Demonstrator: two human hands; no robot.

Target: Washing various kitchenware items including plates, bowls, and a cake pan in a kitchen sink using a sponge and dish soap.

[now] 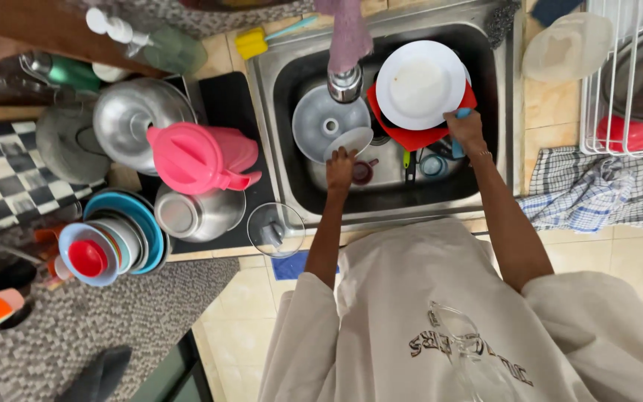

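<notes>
My left hand [340,167] holds a small white saucer [351,140] by its rim, under the tap [345,82] in the steel sink [284,134]. My right hand [466,128] grips something blue, mostly hidden, against the edge of a large white plate [420,83] that lies on a red plate [418,138]. A grey fluted cake tin [320,112] lies in the sink to the left of the plates. Cups and cutlery sit at the sink bottom between my hands.
Left of the sink stand a pink jug [199,158], steel bowls [196,214], a glass lid [275,229] and stacked coloured bowls [113,240]. A checked cloth [597,195] lies to the right below a white dish rack [626,74]. A yellow brush [251,43] rests behind the sink.
</notes>
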